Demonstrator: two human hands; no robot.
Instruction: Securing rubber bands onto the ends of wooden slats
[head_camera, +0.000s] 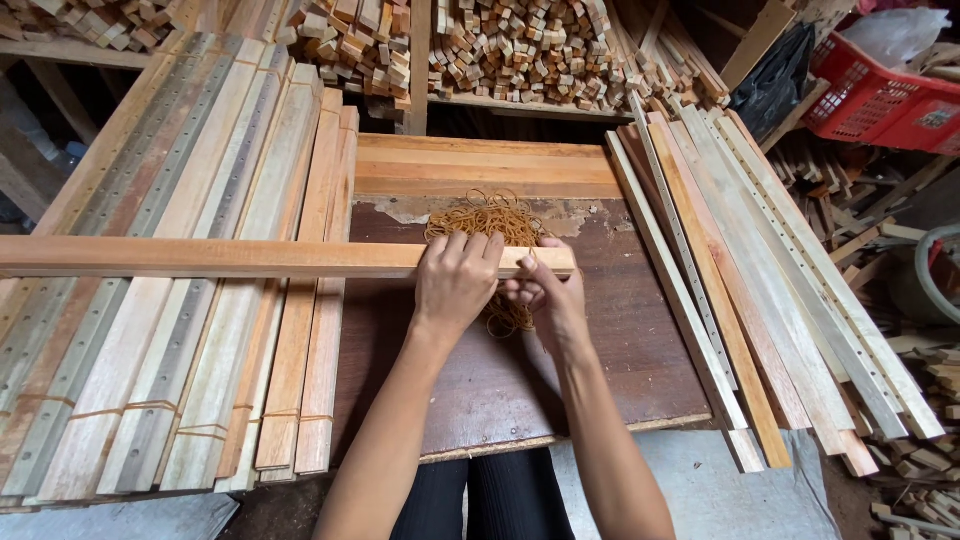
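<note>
A long wooden slat (220, 257) lies crosswise over the dark brown board (620, 350), its right end near the middle. My left hand (455, 283) grips that slat close to its right end, fingers curled over the top. My right hand (548, 290) is at the slat's very end, fingers pinching a rubber band there. A loose heap of tan rubber bands (487, 217) sits on the board just behind both hands, with some showing below the slat too.
Bundled slats tied with rubber bands (190, 330) lie on the left. More loose slats (740, 280) lean on the right. Stacks of short wood blocks (520, 50) fill the shelf behind. A red plastic crate (880, 95) stands at top right.
</note>
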